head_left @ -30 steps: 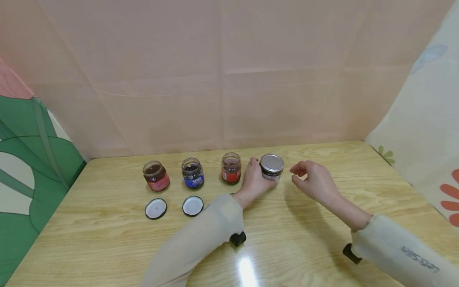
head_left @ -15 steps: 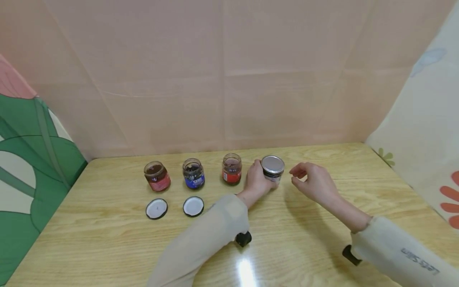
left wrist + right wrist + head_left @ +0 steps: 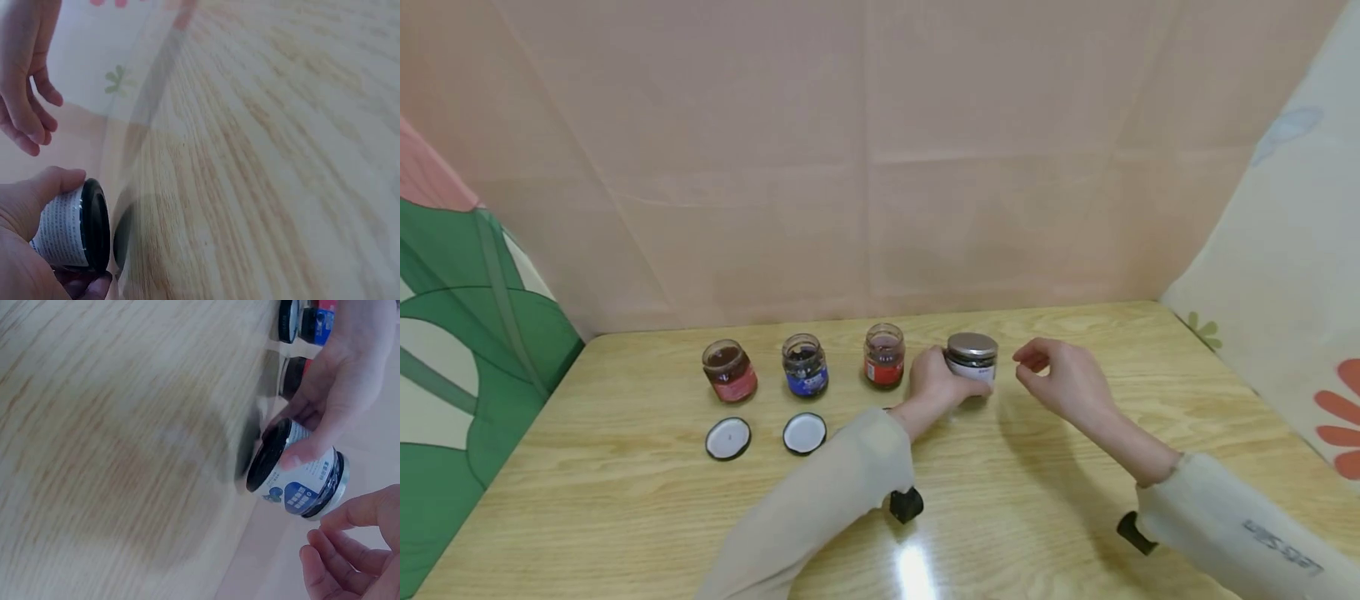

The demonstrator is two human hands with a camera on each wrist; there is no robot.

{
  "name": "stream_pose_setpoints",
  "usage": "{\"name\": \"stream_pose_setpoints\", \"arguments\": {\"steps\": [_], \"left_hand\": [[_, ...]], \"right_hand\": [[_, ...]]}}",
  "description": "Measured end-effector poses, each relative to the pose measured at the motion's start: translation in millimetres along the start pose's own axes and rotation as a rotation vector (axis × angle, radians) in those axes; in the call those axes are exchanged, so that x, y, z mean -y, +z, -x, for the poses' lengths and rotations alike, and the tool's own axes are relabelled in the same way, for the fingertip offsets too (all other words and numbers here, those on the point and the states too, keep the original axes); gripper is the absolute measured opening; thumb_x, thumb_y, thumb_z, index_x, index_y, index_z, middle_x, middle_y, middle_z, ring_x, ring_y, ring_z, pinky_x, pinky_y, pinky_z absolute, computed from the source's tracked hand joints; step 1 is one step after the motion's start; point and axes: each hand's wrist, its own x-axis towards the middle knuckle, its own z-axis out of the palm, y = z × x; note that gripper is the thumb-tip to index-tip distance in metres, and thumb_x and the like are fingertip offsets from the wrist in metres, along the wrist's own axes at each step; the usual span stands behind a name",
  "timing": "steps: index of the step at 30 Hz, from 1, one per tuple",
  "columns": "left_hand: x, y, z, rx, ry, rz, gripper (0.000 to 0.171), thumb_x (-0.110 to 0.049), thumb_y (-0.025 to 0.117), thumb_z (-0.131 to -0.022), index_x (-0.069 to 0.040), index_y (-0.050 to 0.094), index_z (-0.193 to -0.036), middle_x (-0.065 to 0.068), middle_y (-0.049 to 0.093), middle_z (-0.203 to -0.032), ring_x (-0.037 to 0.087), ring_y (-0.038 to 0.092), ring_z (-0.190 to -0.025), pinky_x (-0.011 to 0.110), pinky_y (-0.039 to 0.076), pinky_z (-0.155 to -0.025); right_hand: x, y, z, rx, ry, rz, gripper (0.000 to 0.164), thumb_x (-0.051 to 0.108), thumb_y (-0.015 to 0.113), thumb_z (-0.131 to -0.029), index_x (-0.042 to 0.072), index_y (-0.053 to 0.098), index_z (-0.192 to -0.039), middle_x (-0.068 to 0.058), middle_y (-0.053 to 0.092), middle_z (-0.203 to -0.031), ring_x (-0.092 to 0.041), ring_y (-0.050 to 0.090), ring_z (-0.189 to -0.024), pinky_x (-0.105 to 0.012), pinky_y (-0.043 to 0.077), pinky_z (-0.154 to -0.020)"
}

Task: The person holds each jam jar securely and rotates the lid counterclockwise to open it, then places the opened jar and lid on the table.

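My left hand (image 3: 934, 385) grips a small glass jam jar (image 3: 974, 367) around its side. It has a silver lid, dark contents and a white label with a blue patch, visible in the right wrist view. A shadow gap there shows the jar's dark base (image 3: 270, 456) slightly off the table. To the jar's right, my right hand (image 3: 1067, 379) hovers with loosely bent fingers, holding nothing. In the right wrist view its fingertips are close to the lid (image 3: 337, 490); whether they touch it is unclear, though the head view shows a gap.
Three open jars stand to the left: a pink-labelled jar (image 3: 730, 371), a blue-labelled jar (image 3: 806, 367) and a red-labelled jar (image 3: 884, 357). Two lids, a left lid (image 3: 727, 438) and a middle lid (image 3: 804, 433), lie upside down on the wooden table (image 3: 625, 500). My left sleeve hides most of another.
The held jar has tipped, so its lid appears flatter and more of the label shows. It sits slightly lower in the head view. My right hand has barely moved.
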Motion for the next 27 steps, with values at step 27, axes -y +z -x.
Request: {"name": "stream_pose_setpoints", "arguments": {"steps": [27], "left_hand": [[5.0,-31.4,22.7,0.106,0.211,0.164,0.062,-0.024,0.092,-0.059,-0.015,0.057,-0.110,-0.004,0.064,-0.103,0.008,0.059,-0.091,0.023,0.050,-0.079]], "right_hand": [[12.6,0.0,-7.9,0.163,0.178,-0.178,0.062,0.060,0.052,-0.090,0.006,0.064,-0.118,-0.017,0.065,-0.114,-0.031,0.060,-0.104,-0.041,0.052,-0.076]]}}
